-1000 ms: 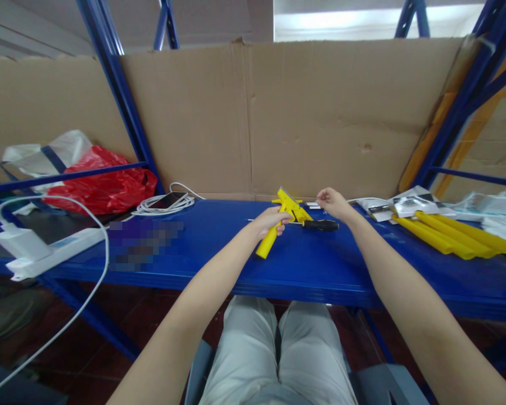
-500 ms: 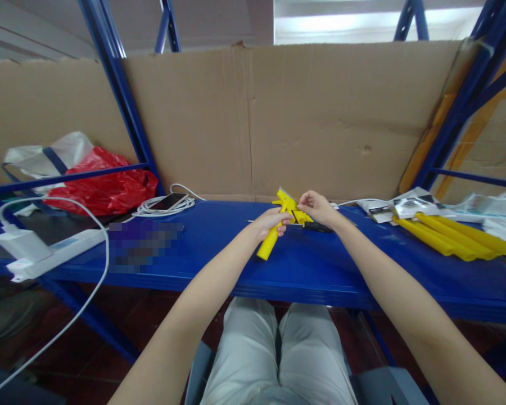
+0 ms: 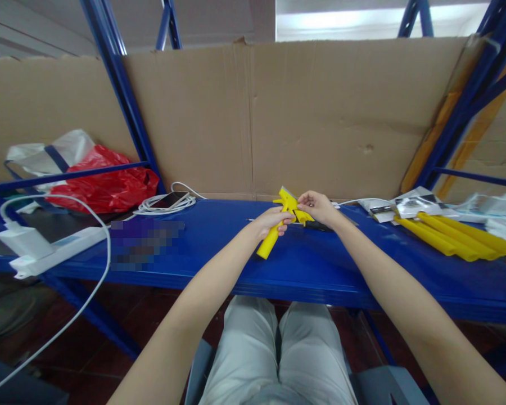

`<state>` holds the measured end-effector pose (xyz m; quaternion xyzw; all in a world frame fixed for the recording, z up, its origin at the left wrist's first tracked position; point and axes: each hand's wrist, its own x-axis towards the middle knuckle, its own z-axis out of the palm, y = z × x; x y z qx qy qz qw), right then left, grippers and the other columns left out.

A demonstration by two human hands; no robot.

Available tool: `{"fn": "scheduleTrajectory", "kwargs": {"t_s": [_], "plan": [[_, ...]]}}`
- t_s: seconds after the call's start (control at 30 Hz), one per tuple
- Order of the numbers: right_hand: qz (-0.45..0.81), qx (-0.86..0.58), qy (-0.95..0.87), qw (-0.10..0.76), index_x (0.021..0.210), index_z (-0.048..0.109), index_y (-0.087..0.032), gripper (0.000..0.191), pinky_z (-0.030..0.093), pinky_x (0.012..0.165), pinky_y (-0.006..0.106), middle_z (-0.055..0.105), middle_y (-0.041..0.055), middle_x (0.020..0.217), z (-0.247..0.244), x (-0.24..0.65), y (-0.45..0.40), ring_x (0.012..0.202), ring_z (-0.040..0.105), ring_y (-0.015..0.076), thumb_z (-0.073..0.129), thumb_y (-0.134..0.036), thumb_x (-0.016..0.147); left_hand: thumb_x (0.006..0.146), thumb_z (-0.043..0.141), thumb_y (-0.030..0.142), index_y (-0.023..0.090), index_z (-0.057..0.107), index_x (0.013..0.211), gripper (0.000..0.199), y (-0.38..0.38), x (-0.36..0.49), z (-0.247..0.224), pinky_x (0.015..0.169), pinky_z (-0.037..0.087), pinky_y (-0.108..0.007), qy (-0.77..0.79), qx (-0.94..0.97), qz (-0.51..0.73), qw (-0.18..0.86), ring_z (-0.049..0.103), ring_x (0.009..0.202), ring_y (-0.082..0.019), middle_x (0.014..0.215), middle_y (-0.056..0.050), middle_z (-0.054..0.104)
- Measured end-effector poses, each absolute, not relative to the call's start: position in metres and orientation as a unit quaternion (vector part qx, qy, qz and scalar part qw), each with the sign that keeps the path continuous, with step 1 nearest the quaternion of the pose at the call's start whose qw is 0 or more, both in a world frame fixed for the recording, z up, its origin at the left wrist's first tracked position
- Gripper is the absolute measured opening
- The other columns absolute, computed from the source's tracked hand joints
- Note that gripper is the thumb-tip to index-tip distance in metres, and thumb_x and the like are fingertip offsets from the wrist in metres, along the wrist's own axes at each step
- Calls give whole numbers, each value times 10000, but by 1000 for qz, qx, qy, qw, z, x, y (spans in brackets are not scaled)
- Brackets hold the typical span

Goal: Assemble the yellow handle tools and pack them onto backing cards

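Observation:
A yellow scraper (image 3: pixel 268 242) with a stubby round handle and a wide head is held tilted above the blue table. Along the head's far edge runs a thin pale strip. My left hand (image 3: pixel 273 220) is closed around the handle's upper end, just under the head. The fingers of my right hand (image 3: pixel 317 205) are pinched at the right side of the head, touching it; whether a small piece is between them is hidden. Beneath my right hand lies a dark, thin tool (image 3: pixel 320 227), partly covered.
Several yellow tubes (image 3: pixel 455 236) and packaged parts (image 3: pixel 417 203) lie at the right of the table (image 3: pixel 219 247). On the left are a phone (image 3: pixel 171 200) on a coiled white cable, a power strip (image 3: pixel 63 250) and a red bag (image 3: pixel 109 180). Cardboard (image 3: pixel 320 118) stands behind.
My right fingers have moved slightly down and left, closer against the scraper's head. My left hand keeps its hold on the handle. The view has shifted very slightly.

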<state>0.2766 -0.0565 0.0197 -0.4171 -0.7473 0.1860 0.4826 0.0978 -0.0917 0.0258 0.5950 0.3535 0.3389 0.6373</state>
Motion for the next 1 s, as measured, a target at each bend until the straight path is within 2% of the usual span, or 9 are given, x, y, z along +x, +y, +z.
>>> {"fn": "scheduleTrajectory", "kwargs": {"t_s": [0.2, 0.4, 0.6, 0.77, 0.87, 1.0], "plan": [[147, -458, -730, 485, 808, 569, -181, 189, 513, 759, 341, 648, 53, 846, 18, 280, -54, 748, 594, 157, 695, -260, 692, 872, 454, 62, 192, 413, 772, 169, -94, 97, 29, 333, 244, -143, 352, 593, 338, 641, 308, 284, -15, 467, 113, 384], [144, -487, -700, 502, 978, 586, -181, 361, 507, 834, 365, 620, 89, 1085, 12, 285, -48, 882, 601, 176, 733, -337, 688, 869, 460, 68, 193, 423, 786, 155, -95, 96, 32, 326, 239, -145, 345, 589, 341, 647, 308, 286, -21, 473, 109, 389], [242, -489, -679, 491, 1092, 557, -207, 394, 459, 942, 367, 596, 84, 1194, 12, 282, -51, 1077, 569, 184, 695, -305, 736, 862, 479, 71, 196, 421, 781, 159, -95, 96, 31, 325, 233, -141, 341, 588, 335, 653, 304, 288, -17, 485, 107, 398], [303, -490, -660, 483, 1145, 536, -230, 418, 467, 922, 377, 573, 83, 1261, 18, 278, -60, 1112, 562, 185, 662, -315, 755, 879, 450, 64, 197, 402, 770, 179, -95, 95, 32, 313, 233, -141, 331, 587, 332, 660, 301, 276, -17, 468, 113, 387], [345, -494, -633, 485, 1132, 540, -222, 406, 474, 889, 369, 600, 88, 1229, 22, 278, -67, 1086, 581, 188, 665, -294, 753, 886, 445, 65, 198, 397, 769, 182, -94, 95, 32, 310, 240, -140, 317, 585, 330, 670, 305, 275, -17, 468, 113, 393], [431, -458, -599, 495, 1071, 543, -203, 340, 493, 776, 302, 683, 58, 1000, 23, 276, -70, 892, 648, 155, 666, -216, 755, 879, 458, 69, 194, 420, 794, 157, -93, 94, 31, 309, 244, -138, 308, 580, 331, 677, 306, 276, -17, 474, 112, 399]]}}
